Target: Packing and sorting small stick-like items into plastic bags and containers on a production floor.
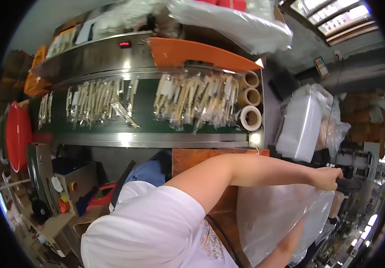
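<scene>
Both our hands meet the large clear plastic bag (273, 219) at lower right: left hand (327, 177) clenched on its rim, right hand's fingers hidden, grip unclear.

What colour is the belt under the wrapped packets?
Dark green, seen between the packets on the belt in the head view.

A white short-sleeved T-shirt (157, 223) with a small multicoloured print on the front is worn; both forearms are bare.
</scene>
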Available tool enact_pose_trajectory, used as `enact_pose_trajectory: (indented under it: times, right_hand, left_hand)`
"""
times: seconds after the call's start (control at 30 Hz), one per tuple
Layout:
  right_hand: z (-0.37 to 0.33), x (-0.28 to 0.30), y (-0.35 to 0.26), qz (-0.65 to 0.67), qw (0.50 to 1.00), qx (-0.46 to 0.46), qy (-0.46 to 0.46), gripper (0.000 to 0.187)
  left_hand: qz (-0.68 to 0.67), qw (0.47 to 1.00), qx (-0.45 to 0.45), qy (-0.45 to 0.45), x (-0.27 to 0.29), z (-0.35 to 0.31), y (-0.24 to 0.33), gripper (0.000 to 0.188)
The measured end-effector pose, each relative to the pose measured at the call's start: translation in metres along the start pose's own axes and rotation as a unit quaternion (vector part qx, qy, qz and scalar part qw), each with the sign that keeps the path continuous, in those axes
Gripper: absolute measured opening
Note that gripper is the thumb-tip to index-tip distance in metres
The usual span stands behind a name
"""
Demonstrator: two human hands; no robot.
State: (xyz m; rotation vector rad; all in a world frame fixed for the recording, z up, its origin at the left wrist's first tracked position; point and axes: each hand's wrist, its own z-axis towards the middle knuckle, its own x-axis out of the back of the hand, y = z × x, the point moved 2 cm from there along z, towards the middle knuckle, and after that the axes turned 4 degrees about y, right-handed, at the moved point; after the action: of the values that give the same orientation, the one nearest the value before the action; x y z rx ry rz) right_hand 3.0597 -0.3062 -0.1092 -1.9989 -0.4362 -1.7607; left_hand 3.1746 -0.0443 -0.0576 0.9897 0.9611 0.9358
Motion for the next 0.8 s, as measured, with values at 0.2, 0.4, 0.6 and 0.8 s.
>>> enact_pose_trajectory:
  times: [0.2, 0.4, 0.6, 0.8]
  right_hand:
    - [0.09, 0.147, -0.097, 0.208, 0.962, -0.177, 0.01, 0.019]
    - [0.201, 0.094, -0.326, 0.256, 0.933, 0.207, 0.143, 0.023]
    - [0.471, -0.011, -0.433, 0.168, 0.91, 0.304, 0.225, 0.034]
    - [0.569, -0.03, -0.452, 0.371, 0.91, 0.166, 0.087, 0.022]
  left_hand:
    - [0.049, 0.957, 0.023, 0.285, 0.14, -0.079, -0.046, 0.055]
    - [0.058, 0.786, 0.068, 0.611, 0.327, -0.201, -0.059, 0.026]
    - [-0.054, 0.932, 0.091, 0.347, 0.358, -0.211, -0.032, 0.019]
    - [-0.118, 0.913, 0.066, 0.386, 0.44, -0.272, 0.016, 0.029]
